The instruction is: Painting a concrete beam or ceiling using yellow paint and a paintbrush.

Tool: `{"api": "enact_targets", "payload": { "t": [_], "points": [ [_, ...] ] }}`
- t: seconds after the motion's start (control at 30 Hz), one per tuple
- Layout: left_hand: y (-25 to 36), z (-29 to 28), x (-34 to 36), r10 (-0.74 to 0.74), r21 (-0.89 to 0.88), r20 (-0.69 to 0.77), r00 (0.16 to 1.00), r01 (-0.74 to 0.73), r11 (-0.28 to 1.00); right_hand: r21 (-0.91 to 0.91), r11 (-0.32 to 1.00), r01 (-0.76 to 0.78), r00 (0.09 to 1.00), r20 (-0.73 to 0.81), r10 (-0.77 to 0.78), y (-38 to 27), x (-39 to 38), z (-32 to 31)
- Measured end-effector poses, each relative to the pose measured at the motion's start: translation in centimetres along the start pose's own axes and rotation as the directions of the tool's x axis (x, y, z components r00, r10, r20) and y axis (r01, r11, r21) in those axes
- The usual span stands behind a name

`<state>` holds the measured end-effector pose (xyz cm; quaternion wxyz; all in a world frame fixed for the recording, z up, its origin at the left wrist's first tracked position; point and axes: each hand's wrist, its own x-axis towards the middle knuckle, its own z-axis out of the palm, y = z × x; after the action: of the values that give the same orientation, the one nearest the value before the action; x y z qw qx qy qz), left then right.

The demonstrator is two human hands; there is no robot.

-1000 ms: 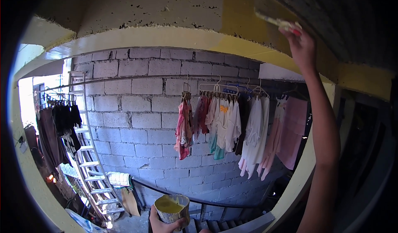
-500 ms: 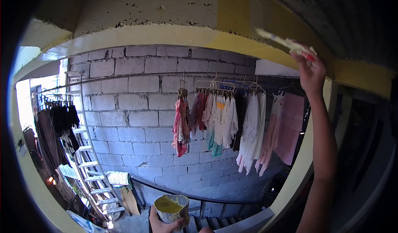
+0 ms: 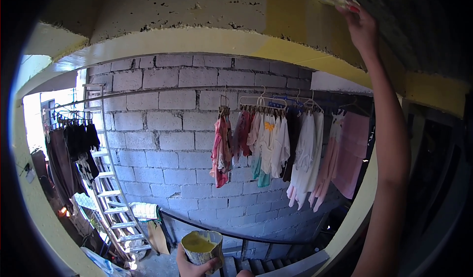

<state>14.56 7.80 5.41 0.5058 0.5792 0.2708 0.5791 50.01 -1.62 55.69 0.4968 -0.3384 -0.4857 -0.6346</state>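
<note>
My left hand [image 3: 188, 266] is wrapped round a paint-stained cup [image 3: 213, 254] at the bottom middle. Yellow paint [image 3: 199, 242] shows inside it. High at the upper right, my raised right hand [image 3: 363, 30] grips a paintbrush [image 3: 327, 0] with a bit of red on its handle. The bristles point left and lie at the upper part of the beam [image 3: 290, 16]; whether they touch it is hard to tell. Deeper yellow covers the beam's right part, while its left part is dull and pitted.
Clothes [image 3: 268, 139] hang on a rail before a grey block wall [image 3: 167, 144]. A metal ladder [image 3: 111, 193] leans at left, near more dark clothes [image 3: 74, 146]. Below are stairs [image 3: 261, 264] with a dark handrail [image 3: 197, 226]. A pale post [image 3: 357, 213] stands at right.
My right hand has gone up with the paintbrush, from the beam's lower part to near its top. The left hand still holds the cup, and the view has shifted slightly.
</note>
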Motion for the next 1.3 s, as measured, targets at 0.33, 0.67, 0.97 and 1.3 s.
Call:
{"api": "enact_targets", "payload": {
  "t": [0.33, 0.67, 0.97, 1.3],
  "points": [
    [0.6, -0.5, -0.2, 0.025, 0.101, 0.018, 1.000, -0.027, 0.995, 0.284, 0.958, 0.038, 0.978, 0.186, -0.094, -1.2, -9.5, -5.7],
    [-0.5, -1.1, -0.8, 0.051, 0.077, 0.018, 0.999, -0.052, 0.996, 0.287, 0.957, 0.048, 0.980, 0.172, -0.100, -3.4, -8.1, -7.4],
    [0.8, -0.7, -0.6, 0.019, 0.012, -0.028, 0.999, -0.018, 1.000, 0.285, 0.952, 0.115, 0.993, -0.013, -0.116, -2.6, 0.4, 0.0],
    [1.4, -1.0, -0.4, 0.038, 0.011, -0.065, 0.997, -0.038, 0.999, 0.081, 0.963, 0.256, 0.966, -0.062, -0.251, -1.4, 1.6, 3.6]
  ]
}}
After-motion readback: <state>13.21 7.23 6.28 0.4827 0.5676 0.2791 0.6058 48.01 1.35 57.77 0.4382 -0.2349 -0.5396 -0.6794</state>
